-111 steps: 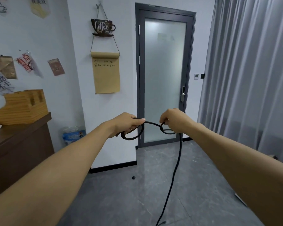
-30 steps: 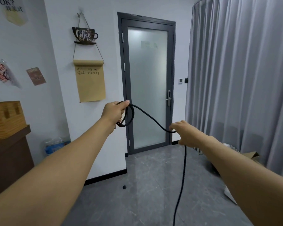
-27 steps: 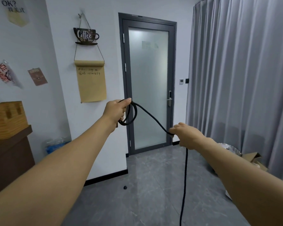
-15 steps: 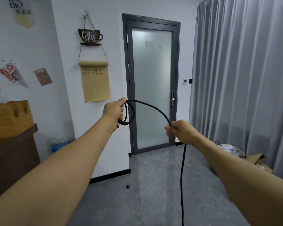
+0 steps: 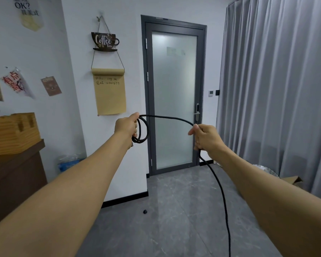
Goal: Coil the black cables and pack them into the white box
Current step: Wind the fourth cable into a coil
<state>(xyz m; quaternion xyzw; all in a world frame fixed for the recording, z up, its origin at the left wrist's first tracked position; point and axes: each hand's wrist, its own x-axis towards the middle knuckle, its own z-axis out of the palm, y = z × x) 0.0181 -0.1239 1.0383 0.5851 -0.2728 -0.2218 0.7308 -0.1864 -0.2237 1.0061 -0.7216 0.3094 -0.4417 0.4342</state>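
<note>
A black cable [image 5: 167, 118] stretches between both hands at chest height in front of the door. My left hand [image 5: 126, 127] grips a small coil of a few loops [image 5: 143, 132] that hangs below its fingers. From there the cable arches right to my right hand [image 5: 205, 137], which is curled round it. Below the right hand the loose length [image 5: 223, 197] drops to the floor and leaves the bottom edge. The white box is not in view.
A grey glass door [image 5: 173, 97] is straight ahead, grey curtains [image 5: 278, 89] to the right. A brown counter [image 5: 15, 175] with a wooden block [image 5: 11, 132] stands at left. An open cardboard box [image 5: 293, 180] lies by the curtains. A small black object [image 5: 145, 211] sits on the floor.
My right hand has risen and moved in toward the left hand, lifting the cable span into a higher arch. The left hand keeps the coil nearly still.
</note>
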